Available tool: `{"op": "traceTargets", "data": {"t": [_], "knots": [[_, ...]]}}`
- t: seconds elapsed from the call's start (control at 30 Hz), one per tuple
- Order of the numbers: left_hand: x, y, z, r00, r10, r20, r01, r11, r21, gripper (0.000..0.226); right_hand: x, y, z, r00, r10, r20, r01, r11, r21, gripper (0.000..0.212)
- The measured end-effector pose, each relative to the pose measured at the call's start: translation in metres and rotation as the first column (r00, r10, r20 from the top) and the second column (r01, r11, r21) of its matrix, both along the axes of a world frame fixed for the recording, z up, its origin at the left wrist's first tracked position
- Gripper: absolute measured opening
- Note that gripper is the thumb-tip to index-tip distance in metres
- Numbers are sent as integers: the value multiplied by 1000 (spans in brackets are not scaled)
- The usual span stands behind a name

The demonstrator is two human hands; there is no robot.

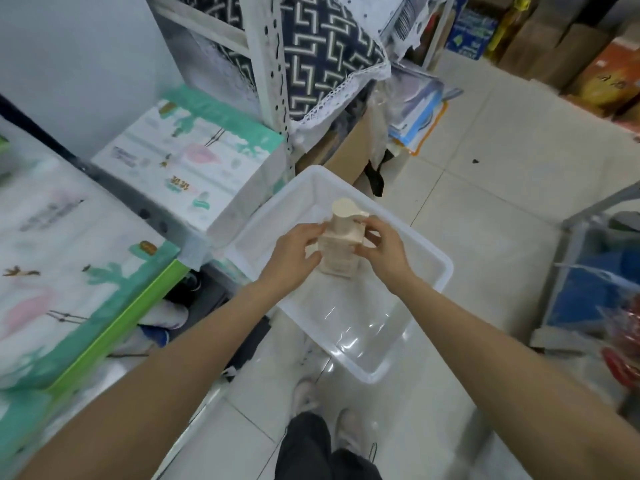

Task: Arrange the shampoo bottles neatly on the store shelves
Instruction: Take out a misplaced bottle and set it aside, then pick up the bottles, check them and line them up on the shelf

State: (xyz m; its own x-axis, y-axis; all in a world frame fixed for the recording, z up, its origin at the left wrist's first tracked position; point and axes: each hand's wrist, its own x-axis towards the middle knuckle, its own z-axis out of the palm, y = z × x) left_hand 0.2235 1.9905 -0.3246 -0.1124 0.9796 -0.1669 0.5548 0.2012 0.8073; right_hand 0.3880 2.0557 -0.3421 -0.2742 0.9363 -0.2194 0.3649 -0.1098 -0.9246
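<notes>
Two bare forearms reach forward over dark trousers and pale shoes. The left hand (294,252) and the right hand (384,249) both pinch a cream pump bottle (341,245) from either side, fingers curled round its shoulders, holding it upright above a white plastic tub (346,327) on the tiled floor. The bottle's label print is too blurred to read. Left of the grip lie wrapped packs (194,161) in green and white; their writing is illegible too.

White tiled floor (485,202), white perforated shelving upright (268,64).
</notes>
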Motion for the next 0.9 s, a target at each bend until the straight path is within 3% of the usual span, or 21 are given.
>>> {"op": "traceTargets", "data": {"t": [0.17,0.4,0.6,0.73,0.9], "knots": [[5,1,-2,997,67,30,-68,997,38,45,3,6,-1,999,38,39,-37,999,-5,48],[13,4,5,996,83,31,-82,996,-26,35,12,-3,4,993,16,121,-13,1000,-26,47],[4,1,21,981,73,-179,-83,995,-49,42,12,-8,24,944,6,331,-3,1000,-11,50],[-5,-19,50,937,72,-343,-89,995,-36,35,21,-23,50,869,156,470,-147,988,-56,32],[-5,-74,96,867,134,-480,-144,989,16,33,15,-58,99,809,269,523,-335,941,35,24]]}}
